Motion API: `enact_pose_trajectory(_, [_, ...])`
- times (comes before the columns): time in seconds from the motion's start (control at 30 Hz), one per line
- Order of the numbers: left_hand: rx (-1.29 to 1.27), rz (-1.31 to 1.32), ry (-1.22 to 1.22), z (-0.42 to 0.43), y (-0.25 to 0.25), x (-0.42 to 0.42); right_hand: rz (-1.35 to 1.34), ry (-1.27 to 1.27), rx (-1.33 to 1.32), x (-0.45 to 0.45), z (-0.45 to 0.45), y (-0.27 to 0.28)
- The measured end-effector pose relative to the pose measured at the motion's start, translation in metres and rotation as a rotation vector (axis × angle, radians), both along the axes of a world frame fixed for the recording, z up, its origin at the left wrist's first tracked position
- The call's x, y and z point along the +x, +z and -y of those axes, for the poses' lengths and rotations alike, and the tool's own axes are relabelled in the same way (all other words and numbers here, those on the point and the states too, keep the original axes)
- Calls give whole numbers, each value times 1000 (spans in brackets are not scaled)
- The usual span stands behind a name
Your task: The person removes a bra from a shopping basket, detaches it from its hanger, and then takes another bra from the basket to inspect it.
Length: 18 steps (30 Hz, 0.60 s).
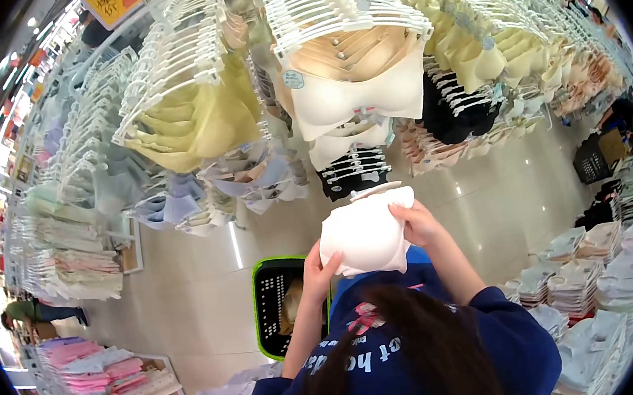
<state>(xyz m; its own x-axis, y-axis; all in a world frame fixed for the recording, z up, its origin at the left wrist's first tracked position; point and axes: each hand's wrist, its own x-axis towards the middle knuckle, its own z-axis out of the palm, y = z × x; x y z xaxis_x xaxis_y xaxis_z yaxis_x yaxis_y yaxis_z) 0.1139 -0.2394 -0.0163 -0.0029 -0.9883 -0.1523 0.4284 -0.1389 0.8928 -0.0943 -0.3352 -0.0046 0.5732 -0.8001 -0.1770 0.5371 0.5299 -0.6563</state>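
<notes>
A pale pinkish-white bra [365, 231] is held in front of my body between both hands. My left hand [318, 271] grips its lower left side, the thumb lying over the front of the cup. At the upper right, my right hand [416, 222] closes on the other edge, thumb on top. The fingers behind the bra are hidden. Just beyond it hang black bras [354, 175] on white hangers, with a row of white bras [357, 102] above them.
Yellow bras [194, 129] hang at left, more yellow ones [489, 62] at right. A black basket with a green rim [258, 308] stands on the floor beside me. Folded pink garments [98, 371] lie at lower left, stacked garments [576, 284] at right. A person [36, 311] bends at far left.
</notes>
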Motion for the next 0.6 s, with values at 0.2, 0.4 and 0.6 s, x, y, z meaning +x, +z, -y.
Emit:
enact_pose_trajectory(0.2, [-104,-79,82,-7,-11,1,107,118,87,-4,23,11])
enact_pose_trajectory(0.4, [37,-372,105,23,9,-70,136,157,21,-64,50,8])
enact_pose_trajectory(0.6, [67,20,-212,80,25,-138,124,6,-76,-189,75,5])
